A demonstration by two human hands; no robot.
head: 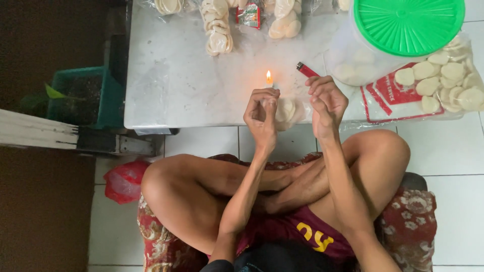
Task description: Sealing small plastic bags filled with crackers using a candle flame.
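Note:
My left hand point(262, 115) and my right hand point(326, 103) pinch the two ends of a small clear plastic bag of pale round crackers point(287, 112), held over the near edge of a low white marble table point(176, 80). A small candle flame point(269, 77) burns just above my left fingertips, close to the bag's top edge. A red lighter point(306, 69) lies on the table just beyond my right hand. I sit cross-legged on a patterned cushion.
A large clear tub with a green lid point(408, 24) stands at the far right, beside a big bag of round crackers point(443, 83). Small filled cracker bags point(218, 30) lie along the far edge. A green planter point(83, 95) and a red plastic bag point(123, 180) sit left.

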